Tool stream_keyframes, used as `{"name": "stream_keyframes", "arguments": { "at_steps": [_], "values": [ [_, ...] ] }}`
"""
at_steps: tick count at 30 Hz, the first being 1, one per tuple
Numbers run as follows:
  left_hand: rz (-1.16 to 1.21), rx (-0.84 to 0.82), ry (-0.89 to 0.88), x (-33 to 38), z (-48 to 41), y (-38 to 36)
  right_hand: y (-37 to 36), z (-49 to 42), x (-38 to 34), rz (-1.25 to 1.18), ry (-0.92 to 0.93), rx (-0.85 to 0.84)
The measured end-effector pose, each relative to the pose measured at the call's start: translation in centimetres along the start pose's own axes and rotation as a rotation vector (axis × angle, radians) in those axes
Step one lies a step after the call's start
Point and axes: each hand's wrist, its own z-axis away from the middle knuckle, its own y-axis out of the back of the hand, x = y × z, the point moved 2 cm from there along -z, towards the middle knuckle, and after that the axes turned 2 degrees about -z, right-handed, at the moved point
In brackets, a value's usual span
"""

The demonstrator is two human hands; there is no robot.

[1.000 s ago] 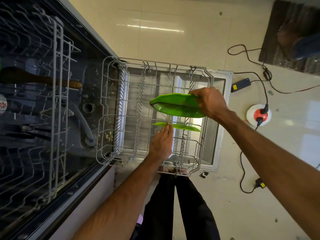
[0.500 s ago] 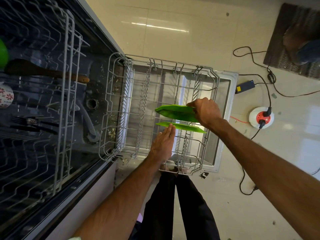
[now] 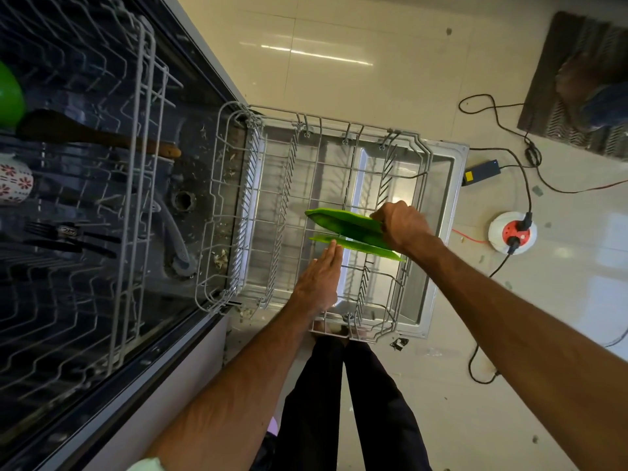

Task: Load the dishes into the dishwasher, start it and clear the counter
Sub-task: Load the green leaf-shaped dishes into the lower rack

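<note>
From the head camera, you are in the loading step, bent over the pulled-out lower rack (image 3: 422, 154), which sits above the open dishwasher door (image 3: 441, 229). Your right hand (image 3: 402, 226) grips the far green plate (image 3: 343, 222) by its right end, fingers (image 3: 387, 217) curled over the rim, and holds it low among the rack's wires. Whether its bottom edge is already seated between the tines cannot be told from here. Your left hand (image 3: 319, 280) has its fingers straight and together, the tips touching the left end of the near green plate (image 3: 360, 248), which stands in the rack just beside the other, on your side of it. Both plates show edge-on as thin green slivers. Their long axes run left to right across the rack, dipping slightly towards the right, almost parallel to each other, faces turned towards you and away. The next move, as I judge it, is to lower the far plate straight down into the slot beside its neighbour, keep it upright, feel it settle, and only then let go. Keep steadying the near plate so the two do not lean together. The upper rack (image 3: 142, 137) on your left already carries a wooden spoon (image 3: 85, 134), a patterned mug (image 3: 13, 180), a green bowl (image 3: 8, 93) and some forks (image 3: 68, 232). Starting the machine and clearing the bench are not yet done.
</note>
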Motion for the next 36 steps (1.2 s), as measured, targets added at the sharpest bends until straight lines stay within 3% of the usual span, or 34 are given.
{"name": "stream_keyframes", "arguments": {
  "at_steps": [15, 24, 36],
  "values": [
    [0.007, 0.012, 0.012, 0.2, 0.9, -0.4, -1.9, 2.9, -1.7, 0.181, 0.085, 0.136],
    [0.020, 0.033, 0.004, -0.1, 1.2, -0.3, -0.1, 1.9, -0.5, 0.091, 0.071, 0.216],
    [-0.037, 0.070, -0.037, 1.0, -0.1, -0.2, -1.6, 1.2, 1.4, 0.040, 0.103, 0.197]
  ]
}}
